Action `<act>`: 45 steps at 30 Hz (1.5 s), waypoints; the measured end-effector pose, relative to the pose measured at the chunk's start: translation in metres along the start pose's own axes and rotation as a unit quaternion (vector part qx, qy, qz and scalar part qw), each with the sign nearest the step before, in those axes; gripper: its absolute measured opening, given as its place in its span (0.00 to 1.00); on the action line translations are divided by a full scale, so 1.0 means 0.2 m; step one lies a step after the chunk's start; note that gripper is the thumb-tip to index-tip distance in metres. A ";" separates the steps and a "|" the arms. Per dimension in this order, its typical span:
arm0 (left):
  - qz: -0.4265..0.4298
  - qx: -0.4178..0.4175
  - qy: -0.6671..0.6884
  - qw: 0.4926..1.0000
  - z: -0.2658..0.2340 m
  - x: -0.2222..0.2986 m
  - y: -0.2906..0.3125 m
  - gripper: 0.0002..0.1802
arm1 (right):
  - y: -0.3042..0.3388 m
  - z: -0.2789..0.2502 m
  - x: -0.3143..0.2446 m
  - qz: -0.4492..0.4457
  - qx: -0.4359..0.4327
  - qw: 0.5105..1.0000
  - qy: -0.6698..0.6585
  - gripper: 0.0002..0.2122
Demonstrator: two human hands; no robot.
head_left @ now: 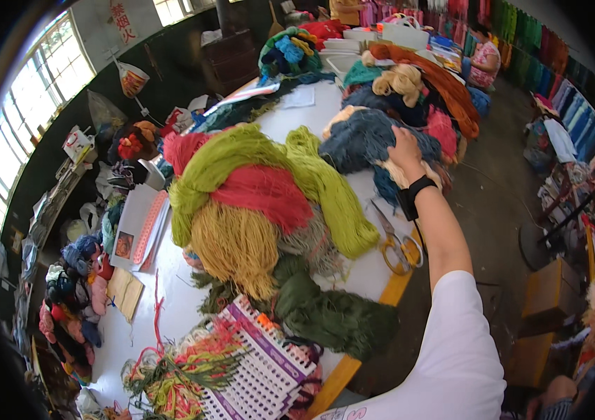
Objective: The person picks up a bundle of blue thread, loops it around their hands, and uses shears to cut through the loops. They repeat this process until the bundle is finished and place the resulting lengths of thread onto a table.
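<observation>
My right hand (405, 152) reaches out over the far right part of the table, a dark band on its wrist. Its fingers are bent into a slate-blue yarn hank (362, 140), the fingertips partly sunk in the strands. Behind it lie a rust-orange hank (444, 94), a cream hank (399, 84) and a pink hank (441, 130). Closer to me is a big heap with a lime-green hank (241, 157), a red hank (261, 196) and a tan hank (234, 241). A dark green hank (336, 315) lies in front of that heap. My left hand is out of view.
Scissors (401, 253) with yellow handles lie by the table's wooden edge (343, 381). Punched white cards (259, 364) threaded with coloured yarn are nearest me. An open binder (140, 227) rests at the left. Another person (484, 59) sits at the far right.
</observation>
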State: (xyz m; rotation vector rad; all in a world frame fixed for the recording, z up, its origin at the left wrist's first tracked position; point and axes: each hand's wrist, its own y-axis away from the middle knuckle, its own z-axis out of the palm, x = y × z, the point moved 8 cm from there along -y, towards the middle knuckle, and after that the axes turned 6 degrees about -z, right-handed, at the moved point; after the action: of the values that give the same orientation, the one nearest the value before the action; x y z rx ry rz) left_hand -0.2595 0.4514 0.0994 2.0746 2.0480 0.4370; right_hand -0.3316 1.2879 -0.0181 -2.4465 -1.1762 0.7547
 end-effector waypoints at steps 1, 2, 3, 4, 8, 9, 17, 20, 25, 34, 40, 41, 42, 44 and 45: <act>-0.005 0.022 0.077 0.997 0.00 -0.03 0.01 0.18 | -0.05 0.03 -0.05 -0.050 0.025 0.997 0.051 0.26; -0.075 -0.006 0.185 0.980 0.10 -0.35 -0.02 0.17 | -0.09 0.06 -0.10 -0.059 0.012 0.998 0.020 0.26; -0.078 0.003 0.191 0.979 0.18 -0.54 0.01 0.17 | -0.14 0.09 -0.14 -0.066 0.018 0.998 0.015 0.26; -0.069 0.019 0.275 0.959 0.23 -0.69 0.05 0.18 | -0.18 0.14 -0.21 -0.102 0.019 0.994 0.026 0.26; -0.103 0.038 0.280 0.954 0.27 -0.75 0.16 0.18 | -0.28 0.31 -0.38 -0.154 -0.026 0.987 0.047 0.29; -0.125 0.033 0.237 0.963 0.27 -0.75 0.18 0.18 | -0.28 0.36 -0.41 -0.149 -0.048 0.986 0.055 0.29; -0.236 0.005 0.010 0.972 0.19 -0.60 0.32 0.20 | -0.22 0.28 -0.31 -0.059 -0.227 0.950 0.205 0.14; -0.186 0.011 0.086 0.979 0.23 -0.62 0.28 0.20 | -0.38 -0.07 -0.31 -0.075 -0.185 0.957 0.209 0.11; -0.108 0.013 0.153 0.982 0.21 -0.50 0.17 0.23 | -0.77 -0.99 -0.17 -0.111 0.119 0.986 0.028 0.15; 0.064 0.113 0.234 0.963 0.07 -0.16 0.13 0.25 | -0.53 -1.82 -0.73 -0.118 0.142 0.945 -0.269 0.13; 0.280 0.123 0.270 0.913 -0.06 0.55 0.28 0.43 | -0.28 -1.73 -1.24 -0.191 -0.016 0.913 -0.359 0.12; 0.302 0.136 0.269 0.904 -0.08 0.65 0.33 0.50 | -0.23 -1.69 -1.37 -0.209 -0.047 0.902 -0.375 0.13; 0.356 0.165 0.283 0.875 -0.11 0.70 0.36 0.57 | -0.18 -1.63 -1.51 -0.228 -0.080 0.888 -0.391 0.13; 0.393 0.249 0.388 0.796 -0.19 0.67 0.39 0.63 | -0.04 -1.53 -1.86 -0.272 -0.149 0.849 -0.427 0.13; 0.400 0.265 0.418 0.771 -0.25 0.61 0.40 0.52 | 0.05 -1.49 -2.07 -0.300 -0.186 0.822 -0.446 0.13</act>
State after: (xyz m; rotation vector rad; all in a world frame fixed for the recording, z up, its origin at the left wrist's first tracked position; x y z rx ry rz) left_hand -0.2002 0.5685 0.1819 3.5993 1.5332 1.2091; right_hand -0.3668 0.9374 0.3496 -1.6950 -2.4629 1.6309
